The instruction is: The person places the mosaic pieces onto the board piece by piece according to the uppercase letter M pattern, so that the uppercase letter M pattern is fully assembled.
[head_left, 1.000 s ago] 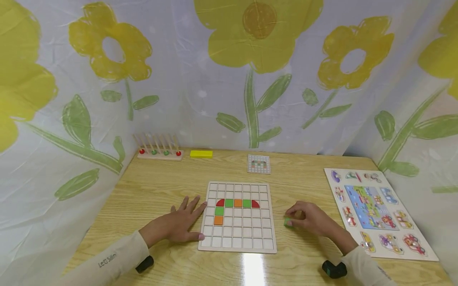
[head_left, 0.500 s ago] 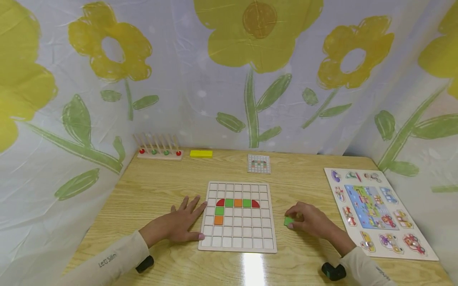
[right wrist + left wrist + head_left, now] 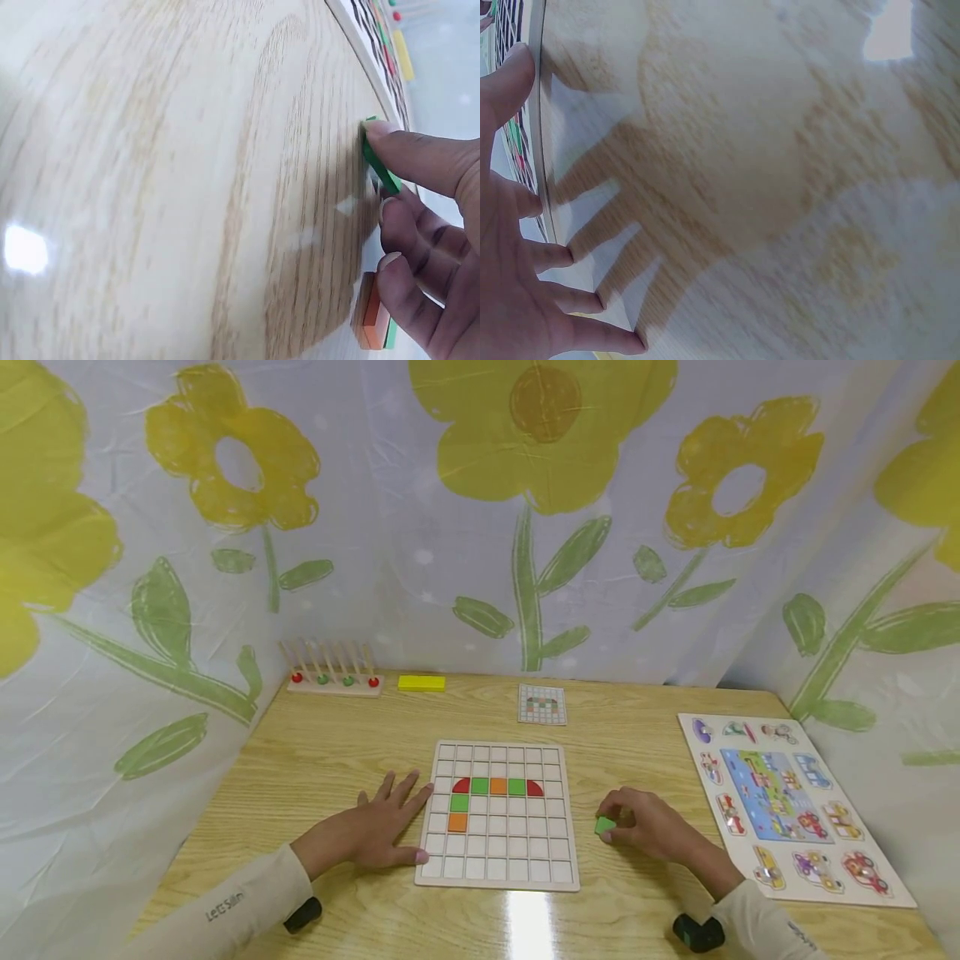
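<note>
A white gridded board (image 3: pixel 498 847) lies mid-table. Red quarter-round, green and orange tiles form an arch across its upper part, with a green and an orange tile running down its left side. My left hand (image 3: pixel 378 831) is spread beside it, thumb and fingertip at the board's left edge. To the right of the board, my right hand (image 3: pixel 651 823) pinches a green square tile (image 3: pixel 381 163) between thumb and fingers, tilted close over the table. In the right wrist view an orange tile (image 3: pixel 375 321) and a sliver of another green one show by the lower curled fingers, partly hidden.
A small pattern card (image 3: pixel 542 704) lies behind the board. At the back left stand a peg rack (image 3: pixel 335 685) with red and green beads and a yellow block (image 3: pixel 422 683). A knobbed picture puzzle (image 3: pixel 798 810) occupies the table's right side, near the right forearm.
The green tile has turned in my right hand's pinch, and more of its face shows. My left hand has stayed in place by the board.
</note>
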`<act>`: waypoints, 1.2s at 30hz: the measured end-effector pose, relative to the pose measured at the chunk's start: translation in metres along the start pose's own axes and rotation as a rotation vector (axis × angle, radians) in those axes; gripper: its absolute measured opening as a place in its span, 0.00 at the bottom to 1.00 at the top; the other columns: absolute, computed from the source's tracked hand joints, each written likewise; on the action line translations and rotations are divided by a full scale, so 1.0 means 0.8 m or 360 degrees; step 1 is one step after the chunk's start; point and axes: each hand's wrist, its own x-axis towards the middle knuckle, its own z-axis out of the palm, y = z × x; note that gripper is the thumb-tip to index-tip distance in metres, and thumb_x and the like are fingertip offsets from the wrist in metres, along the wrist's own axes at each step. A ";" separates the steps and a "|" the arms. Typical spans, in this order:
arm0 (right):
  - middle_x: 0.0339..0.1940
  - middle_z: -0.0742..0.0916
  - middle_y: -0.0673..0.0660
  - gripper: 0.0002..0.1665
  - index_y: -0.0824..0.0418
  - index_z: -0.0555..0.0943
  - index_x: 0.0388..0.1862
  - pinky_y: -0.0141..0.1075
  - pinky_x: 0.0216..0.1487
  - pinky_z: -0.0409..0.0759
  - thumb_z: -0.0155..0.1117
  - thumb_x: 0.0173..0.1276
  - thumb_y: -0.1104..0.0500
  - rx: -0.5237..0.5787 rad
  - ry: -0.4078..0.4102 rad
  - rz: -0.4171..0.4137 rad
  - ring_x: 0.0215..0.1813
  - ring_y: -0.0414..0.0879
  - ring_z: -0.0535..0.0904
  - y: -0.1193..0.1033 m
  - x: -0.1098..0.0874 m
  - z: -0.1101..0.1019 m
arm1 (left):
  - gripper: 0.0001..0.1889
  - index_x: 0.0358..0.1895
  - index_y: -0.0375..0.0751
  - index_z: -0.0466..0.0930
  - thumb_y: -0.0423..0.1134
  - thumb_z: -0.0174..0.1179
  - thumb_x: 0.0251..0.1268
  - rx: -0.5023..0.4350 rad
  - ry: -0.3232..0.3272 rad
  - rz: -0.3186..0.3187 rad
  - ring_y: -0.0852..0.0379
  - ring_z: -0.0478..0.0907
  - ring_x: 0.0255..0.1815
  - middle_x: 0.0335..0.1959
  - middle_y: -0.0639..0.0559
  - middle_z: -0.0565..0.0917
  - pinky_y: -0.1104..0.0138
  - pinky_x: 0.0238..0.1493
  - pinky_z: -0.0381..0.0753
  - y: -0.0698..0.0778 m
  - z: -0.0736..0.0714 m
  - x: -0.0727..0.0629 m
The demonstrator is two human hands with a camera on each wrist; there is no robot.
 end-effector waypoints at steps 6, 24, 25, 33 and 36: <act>0.37 0.84 0.47 0.12 0.54 0.80 0.44 0.32 0.38 0.75 0.74 0.65 0.56 0.0067 -0.0036 0.0043 0.39 0.38 0.77 -0.004 0.002 0.000 | 0.53 0.82 0.44 0.44 0.73 0.51 0.66 0.0006 -0.0002 -0.0001 0.20 0.41 0.78 0.82 0.33 0.42 0.22 0.59 0.57 0.000 0.000 0.002; 0.31 0.82 0.46 0.12 0.54 0.81 0.52 0.30 0.33 0.72 0.66 0.72 0.57 0.0081 -0.0076 0.0019 0.28 0.34 0.71 -0.018 0.004 0.011 | 0.53 0.82 0.44 0.44 0.73 0.51 0.65 0.0012 -0.0002 -0.0009 0.20 0.42 0.78 0.82 0.32 0.43 0.22 0.59 0.57 0.000 0.001 0.000; 0.31 0.82 0.46 0.11 0.54 0.81 0.52 0.30 0.33 0.73 0.65 0.73 0.57 0.0085 -0.0073 0.0008 0.27 0.34 0.71 -0.019 0.004 0.012 | 0.53 0.82 0.44 0.44 0.73 0.51 0.65 0.0013 -0.0005 -0.0010 0.20 0.41 0.78 0.82 0.33 0.43 0.22 0.59 0.57 -0.001 0.001 0.000; 0.32 0.83 0.44 0.08 0.53 0.84 0.49 0.30 0.31 0.75 0.66 0.72 0.56 0.0059 -0.0041 0.0002 0.26 0.34 0.73 -0.021 0.008 0.016 | 0.54 0.83 0.45 0.43 0.75 0.49 0.65 0.0025 -0.0020 -0.0022 0.21 0.41 0.78 0.82 0.33 0.41 0.23 0.60 0.57 -0.001 0.002 0.003; 0.32 0.84 0.43 0.09 0.52 0.85 0.48 0.30 0.30 0.74 0.68 0.71 0.54 0.0020 -0.0009 0.0029 0.26 0.34 0.72 -0.022 0.011 0.016 | 0.53 0.83 0.46 0.43 0.75 0.49 0.65 0.0027 -0.0028 -0.0032 0.22 0.40 0.78 0.82 0.34 0.41 0.23 0.61 0.57 0.000 -0.001 0.004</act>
